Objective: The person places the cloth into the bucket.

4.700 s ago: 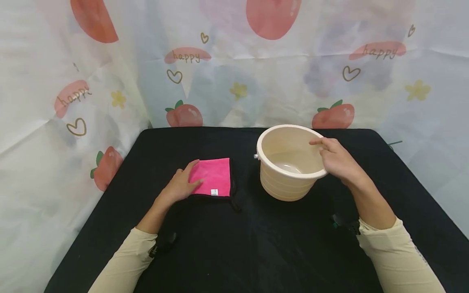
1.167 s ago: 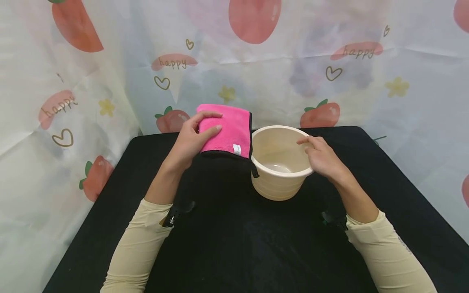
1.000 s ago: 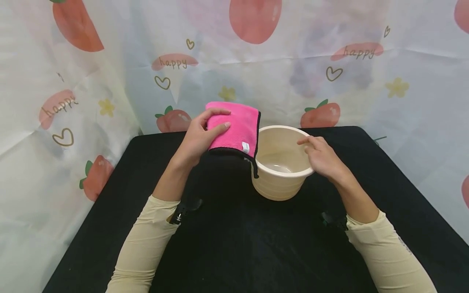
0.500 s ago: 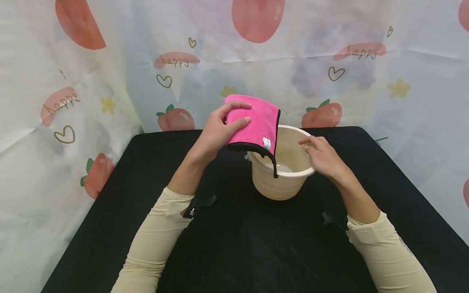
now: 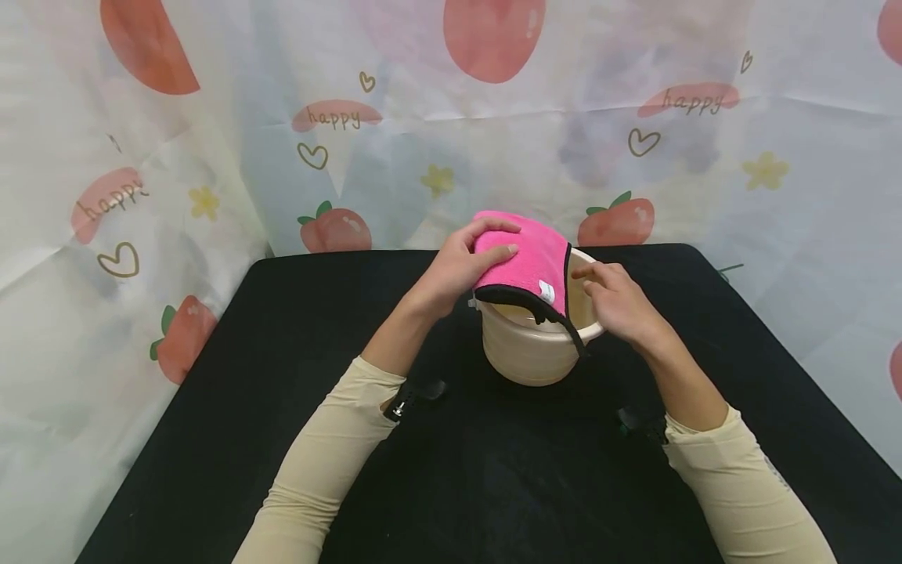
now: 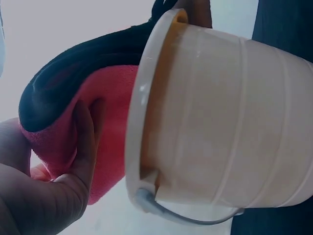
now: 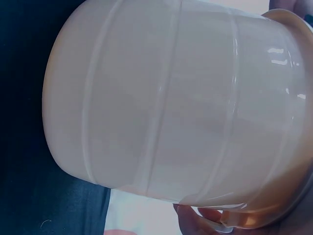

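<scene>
A folded pink towel (image 5: 524, 254) with black edging and a small white tag is pinched between the thumb and fingers of my left hand (image 5: 454, 270). It hangs over the mouth of a cream plastic bucket (image 5: 524, 360), covering much of the opening, and its dark corner droops past the front rim. In the left wrist view the towel (image 6: 115, 132) folds round my fingers right at the bucket's rim. My right hand (image 5: 616, 301) grips the rim on the right side, thumb outside and fingers over the edge. The bucket stands upright.
A black-covered table (image 5: 493, 486) carries the bucket near its back edge. Behind and to the left hangs a pale curtain (image 5: 409, 157) printed with fruit and hearts. The bucket's grey handle (image 6: 190, 221) hangs down along its side in the left wrist view.
My left hand has lifted the towel off the table, carried it right, and lowered it slightly onto the bucket's mouth. My right hand has stayed on the rim, and the bucket stands in place.
</scene>
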A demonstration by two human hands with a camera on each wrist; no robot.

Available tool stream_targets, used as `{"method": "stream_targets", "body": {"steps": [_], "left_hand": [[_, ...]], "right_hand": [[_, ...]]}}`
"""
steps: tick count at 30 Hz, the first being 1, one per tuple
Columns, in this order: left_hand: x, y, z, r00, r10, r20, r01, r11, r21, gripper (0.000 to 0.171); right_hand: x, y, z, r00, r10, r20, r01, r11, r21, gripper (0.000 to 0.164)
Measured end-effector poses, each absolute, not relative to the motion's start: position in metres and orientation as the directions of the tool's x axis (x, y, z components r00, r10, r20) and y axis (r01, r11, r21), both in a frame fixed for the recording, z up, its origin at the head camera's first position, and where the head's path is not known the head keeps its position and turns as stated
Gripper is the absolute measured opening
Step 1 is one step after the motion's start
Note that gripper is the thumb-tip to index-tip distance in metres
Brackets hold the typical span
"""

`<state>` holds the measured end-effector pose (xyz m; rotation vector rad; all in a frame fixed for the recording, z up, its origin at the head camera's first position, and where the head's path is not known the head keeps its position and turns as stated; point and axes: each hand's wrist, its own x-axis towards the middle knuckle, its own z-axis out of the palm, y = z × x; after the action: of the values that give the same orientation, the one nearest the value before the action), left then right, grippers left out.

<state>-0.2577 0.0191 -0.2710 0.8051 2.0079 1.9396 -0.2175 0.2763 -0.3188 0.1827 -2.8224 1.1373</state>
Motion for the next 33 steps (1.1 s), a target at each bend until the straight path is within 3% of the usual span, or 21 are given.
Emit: {"method": "stream_targets", "body": {"steps": [10,33], "left_hand": [[-0.269,0.031,-0.292,-0.815,0.546,0.193,0.323,0.151,0.934,0.036],[-0.265,0.039,-0.293,-0.818,0.565,0.111,0.296,0.247,0.923,0.047]], "right_hand": [[-0.218,0.274,-0.319,-0.987,-0.059,0.146,-0.144,0.716,-0.683,0.037],[-0.218,0.274,-0.319,-0.984,-0.065,0.163,-0.161,0.708,-0.688,0.036]]}}
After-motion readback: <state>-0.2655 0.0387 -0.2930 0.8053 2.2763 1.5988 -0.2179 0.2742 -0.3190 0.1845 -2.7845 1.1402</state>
